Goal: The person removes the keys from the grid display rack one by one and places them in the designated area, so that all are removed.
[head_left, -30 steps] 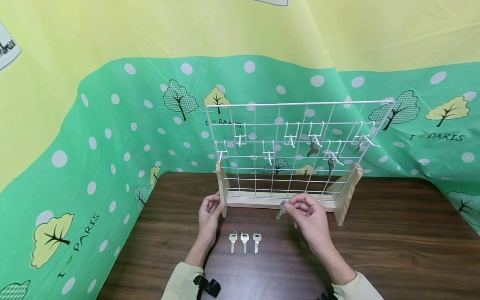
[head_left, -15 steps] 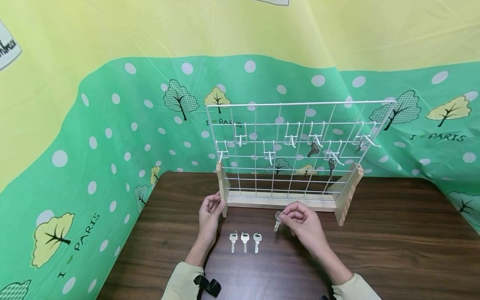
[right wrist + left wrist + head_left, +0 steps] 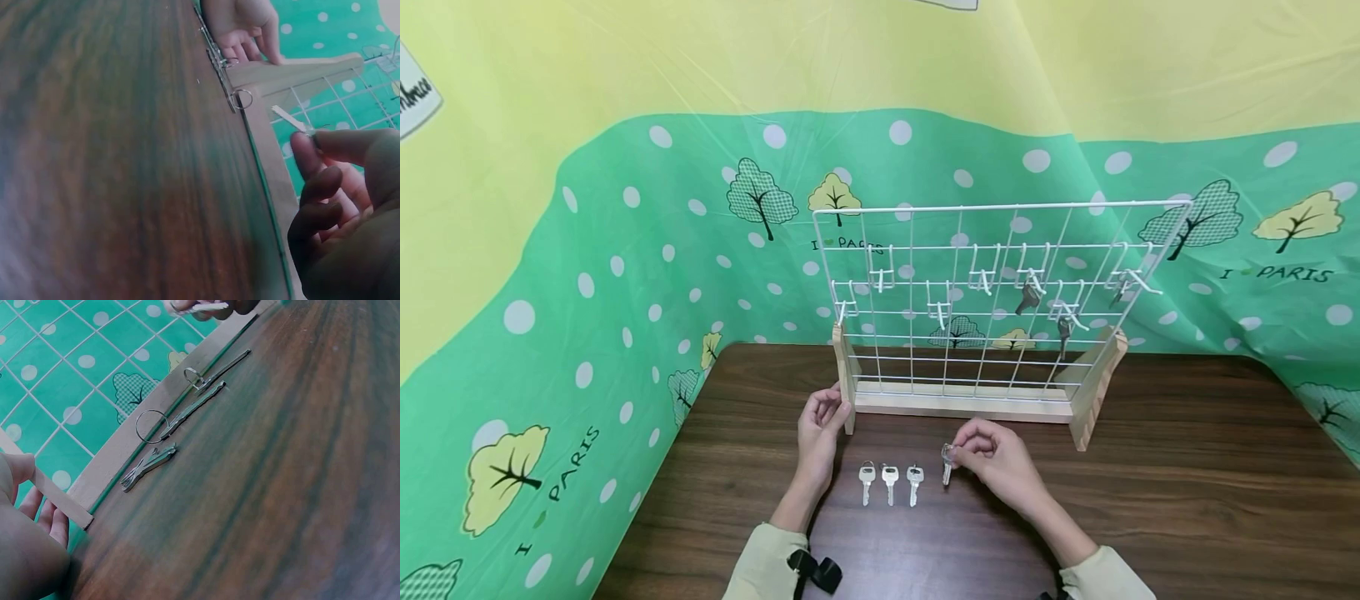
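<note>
Between thumb and forefinger, my right hand [image 3: 1000, 460] pinches a key [image 3: 947, 468] by its head, just above the table and right of the row of keys. In the right wrist view that key [image 3: 289, 117] juts out past the fingertips. My left hand [image 3: 817, 429] grips the left wooden upright [image 3: 845, 379] of a white wire grid rack [image 3: 970, 337], thumb in front and fingers partly hidden behind. Three silver keys with rings lie side by side on the table: a left key [image 3: 867, 483], a middle key [image 3: 890, 483] and a right key [image 3: 914, 485].
White hooks hang on the grid, among them a bare hook [image 3: 880, 279] at upper left. A hanging key [image 3: 1028, 297] and another key [image 3: 1063, 333] dangle on the right side. The dark wooden table [image 3: 1195, 492] meets a green and yellow printed cloth [image 3: 625, 275].
My right hand has moved down and left from the rack's base, carrying the key closer to the row. The key now points nearly straight down. My left hand has stayed on the upright.
</note>
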The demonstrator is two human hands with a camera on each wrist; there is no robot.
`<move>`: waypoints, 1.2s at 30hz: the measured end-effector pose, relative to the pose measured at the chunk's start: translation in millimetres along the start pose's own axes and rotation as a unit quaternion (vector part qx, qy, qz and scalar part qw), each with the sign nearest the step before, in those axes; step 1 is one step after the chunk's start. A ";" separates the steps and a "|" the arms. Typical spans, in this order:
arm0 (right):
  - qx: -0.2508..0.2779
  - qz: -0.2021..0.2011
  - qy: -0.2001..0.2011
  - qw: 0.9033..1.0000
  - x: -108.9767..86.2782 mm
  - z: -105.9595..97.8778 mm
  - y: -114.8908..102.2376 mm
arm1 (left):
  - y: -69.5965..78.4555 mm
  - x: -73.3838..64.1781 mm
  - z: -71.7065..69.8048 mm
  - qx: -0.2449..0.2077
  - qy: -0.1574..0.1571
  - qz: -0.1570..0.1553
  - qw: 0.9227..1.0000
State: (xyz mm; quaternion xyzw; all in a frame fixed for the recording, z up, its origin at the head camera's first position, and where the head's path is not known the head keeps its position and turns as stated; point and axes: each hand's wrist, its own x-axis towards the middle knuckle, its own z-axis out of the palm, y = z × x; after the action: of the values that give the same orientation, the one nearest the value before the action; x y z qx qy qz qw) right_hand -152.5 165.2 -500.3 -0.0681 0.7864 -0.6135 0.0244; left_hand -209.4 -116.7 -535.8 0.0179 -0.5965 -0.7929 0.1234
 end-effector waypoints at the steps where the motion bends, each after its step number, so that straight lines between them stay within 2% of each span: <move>1: -0.008 0.003 -0.005 1.000 0.0 0.3 1.4 | -0.2 0.2 0.0 -0.001 0.000 0.000 1.000; 4: -0.035 0.003 -0.018 0.999 -0.1 1.9 6.8 | -0.6 0.4 -0.1 -0.003 0.002 -0.001 1.000; 7: -0.066 -0.016 -0.030 0.997 -0.8 4.0 12.0 | -0.1 -0.1 0.3 -0.005 0.004 -0.004 1.000; 11: -0.102 -0.030 -0.029 0.994 -1.4 7.1 15.3 | 1.4 -1.1 0.5 -0.002 0.003 -0.006 1.000; 20: -0.150 0.022 0.015 0.988 -2.4 11.6 9.1 | 0.6 -1.2 0.1 -0.004 0.002 -0.004 1.000; 25: -0.165 0.035 0.025 0.985 -2.9 12.6 8.2 | 0.7 -0.9 0.3 -0.005 0.000 -0.003 1.000; 31: -0.204 0.035 0.033 0.978 -3.4 16.9 9.6 | -0.6 -0.1 0.1 -0.005 0.001 -0.004 1.000; 36: -0.226 0.020 0.037 0.973 -5.7 19.5 8.9 | -1.8 0.1 -0.3 -0.003 0.000 -0.006 1.000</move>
State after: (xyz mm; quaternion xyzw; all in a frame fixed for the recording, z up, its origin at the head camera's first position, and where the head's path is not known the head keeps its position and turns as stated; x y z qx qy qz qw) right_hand -145.2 149.4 -514.0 -0.0332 0.9061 -0.4216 -0.0089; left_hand -209.8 -116.5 -537.6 0.0207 -0.5941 -0.7953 0.1189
